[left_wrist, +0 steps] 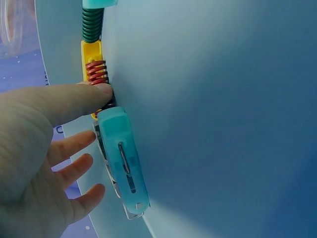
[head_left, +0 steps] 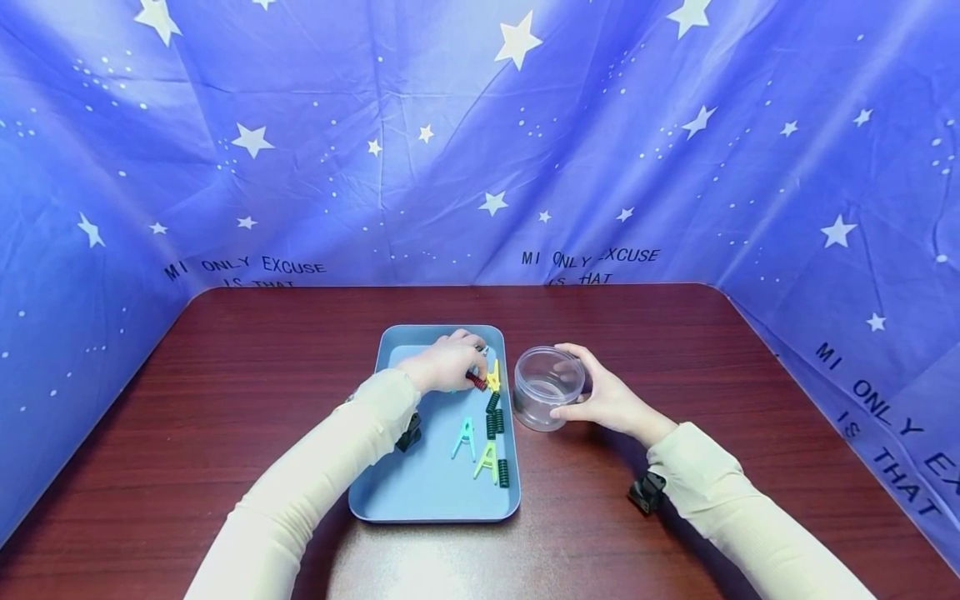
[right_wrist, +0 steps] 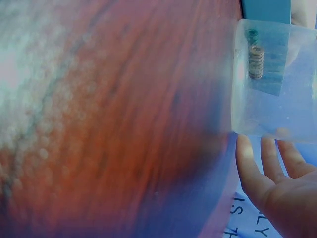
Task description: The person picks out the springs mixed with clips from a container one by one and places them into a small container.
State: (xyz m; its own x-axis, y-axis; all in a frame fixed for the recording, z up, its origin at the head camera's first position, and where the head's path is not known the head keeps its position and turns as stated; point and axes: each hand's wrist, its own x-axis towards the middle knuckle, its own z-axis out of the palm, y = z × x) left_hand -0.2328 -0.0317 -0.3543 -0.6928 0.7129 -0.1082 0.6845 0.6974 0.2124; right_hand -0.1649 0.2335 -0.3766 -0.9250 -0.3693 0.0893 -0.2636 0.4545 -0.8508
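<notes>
In the blue-grey tray, my left hand pinches a red coil spring beside a yellow clothespin. The thumb lies on the coil; the index finger is hidden behind it, and the other fingers are spread. Close to these fingers is a teal piece with metal parts, its kind unclear. My right hand grips a clear round jar on the table, thumb at the near side and fingers at the far side. No contents show in the jar.
Several dark green coil springs lie along the tray's right side. A teal clothespin and a lime clothespin lie beside them. The tray stands on a dark red wooden table, with a starry blue cloth behind.
</notes>
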